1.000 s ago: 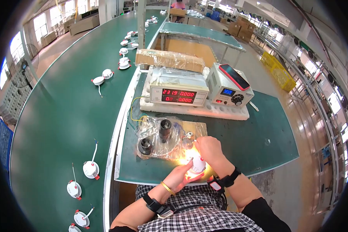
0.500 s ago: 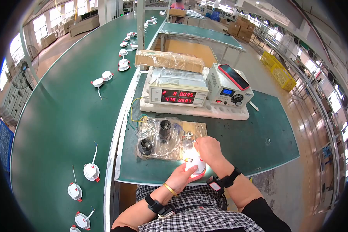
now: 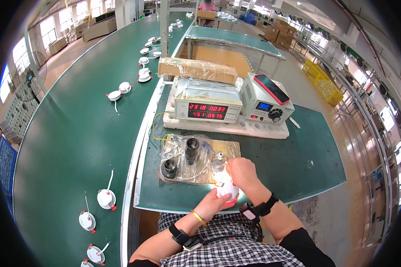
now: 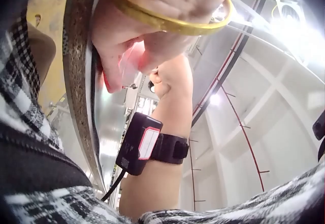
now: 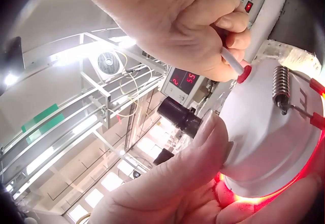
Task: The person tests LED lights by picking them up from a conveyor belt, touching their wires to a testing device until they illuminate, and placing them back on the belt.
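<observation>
My hands: two, left hand and right hand.
Lamp in my left hand: one.
White cord in my right: one.
Lamps on green surface, near left: four, the nearest partly in view.
Lamps, middle left: two.
Lamps, far: several, too bunched for me to count.
Black sockets: two.
Display meter: one.
Knobbed box: one.
Phone: one.
My yellow bracelet: one.

The green worktop over there carries a white foam tray and, nearer its front edge, a plastic-covered board
</observation>
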### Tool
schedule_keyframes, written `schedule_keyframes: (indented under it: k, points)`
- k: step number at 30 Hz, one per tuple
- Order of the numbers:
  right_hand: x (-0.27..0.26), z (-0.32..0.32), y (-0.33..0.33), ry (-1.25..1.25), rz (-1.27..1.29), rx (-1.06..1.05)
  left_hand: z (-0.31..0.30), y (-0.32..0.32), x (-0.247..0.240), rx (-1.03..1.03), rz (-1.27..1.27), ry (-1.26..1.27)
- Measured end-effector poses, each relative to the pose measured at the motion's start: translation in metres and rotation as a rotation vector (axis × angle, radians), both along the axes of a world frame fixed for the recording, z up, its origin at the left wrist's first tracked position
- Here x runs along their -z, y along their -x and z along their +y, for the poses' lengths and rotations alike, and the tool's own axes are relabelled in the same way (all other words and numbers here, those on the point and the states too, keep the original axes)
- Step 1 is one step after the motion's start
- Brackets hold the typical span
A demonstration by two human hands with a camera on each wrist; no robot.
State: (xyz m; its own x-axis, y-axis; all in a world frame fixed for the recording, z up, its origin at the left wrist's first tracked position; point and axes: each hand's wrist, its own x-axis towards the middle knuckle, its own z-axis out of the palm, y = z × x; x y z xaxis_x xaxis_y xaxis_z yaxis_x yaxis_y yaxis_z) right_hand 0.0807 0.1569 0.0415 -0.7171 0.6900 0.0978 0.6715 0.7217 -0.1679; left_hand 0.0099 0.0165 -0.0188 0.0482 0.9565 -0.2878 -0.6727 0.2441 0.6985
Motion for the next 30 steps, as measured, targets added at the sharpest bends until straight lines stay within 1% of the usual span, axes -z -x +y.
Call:
schedule_keyframes:
  k: [2,12,14,16,18,20,22,30]
  points:
    - [0.000,0.000,-0.001,-0.018,0.005,-0.023,-0.001,0.000,0.000,0.018,0.004,-0.012]
    - [-0.001,-0.002,0.001,-0.005,0.012,-0.010,0.000,0.002,-0.003,0.016,-0.033,-0.026]
    - [-0.001,-0.003,0.003,-0.071,0.038,-0.033,-0.001,0.004,-0.007,0.032,-0.046,-0.014]
    - [-0.002,-0.003,0.003,-0.051,0.031,-0.016,-0.002,0.004,-0.010,0.037,-0.038,-0.012]
    - [-0.004,-0.004,0.004,-0.030,0.028,0.003,-0.003,0.006,-0.012,0.030,-0.136,-0.024]
    - [-0.005,-0.004,0.003,-0.050,0.047,-0.025,-0.003,0.008,-0.013,0.047,-0.132,-0.019]
    - [-0.006,-0.004,0.004,-0.034,0.045,-0.014,-0.002,0.009,-0.021,0.008,-0.215,0.010]
    - [-0.005,-0.004,0.003,-0.002,0.010,-0.015,-0.002,0.007,-0.021,0.010,-0.229,0.010]
